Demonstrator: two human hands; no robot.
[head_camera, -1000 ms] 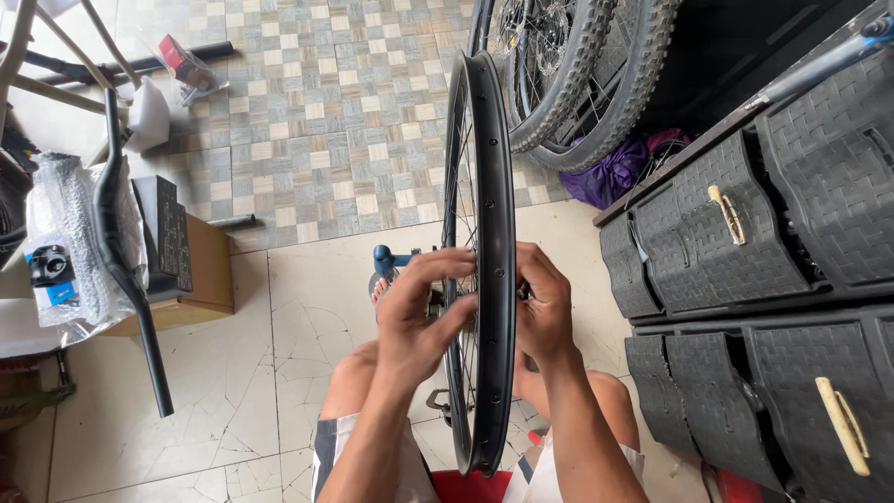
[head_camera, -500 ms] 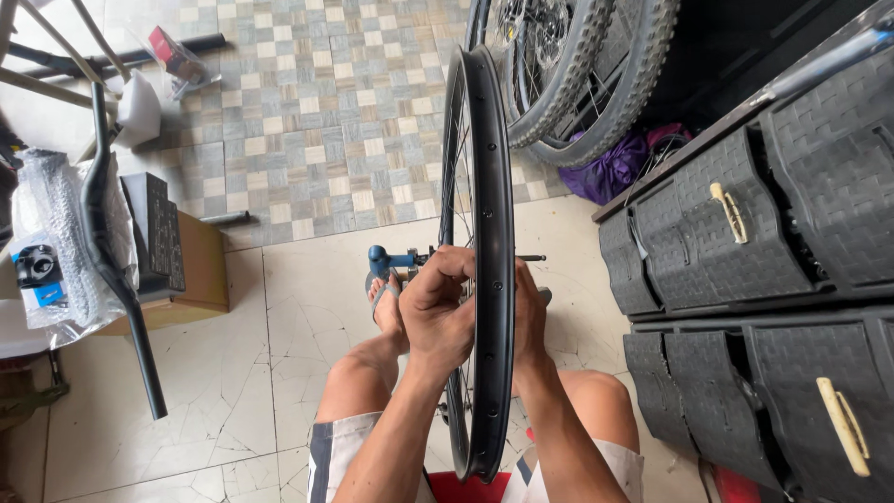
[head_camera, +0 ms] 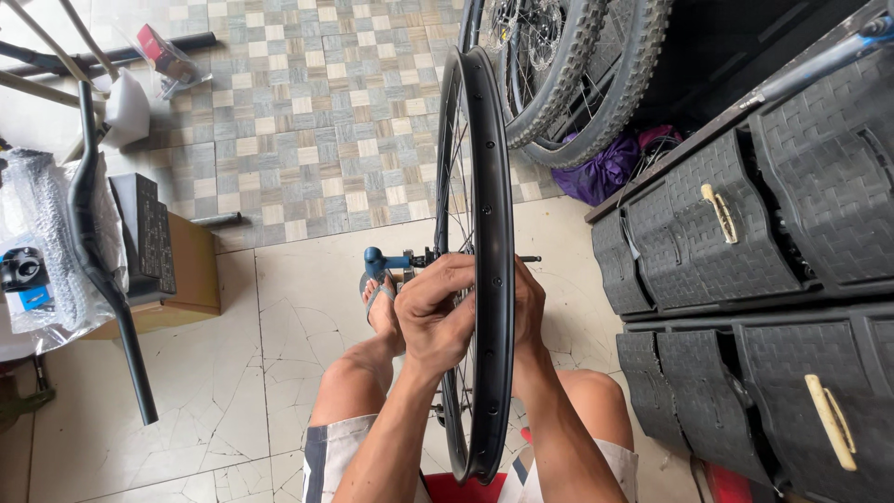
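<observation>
On the tiled floor [head_camera: 233, 373], your left hand [head_camera: 438, 312] and right hand [head_camera: 529, 312] close on the upright black rim [head_camera: 492, 233], mid-spoke work, needing small steady finger turns next.

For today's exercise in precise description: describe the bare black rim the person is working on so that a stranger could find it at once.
Start at the tiled floor, in front of the dark woven drawers. Upright in the centre stands the black rim, edge-on to the camera, with the left hand and right hand on either side. Unlike the knobby-tyred wheels behind it, it carries no tyre.
</observation>
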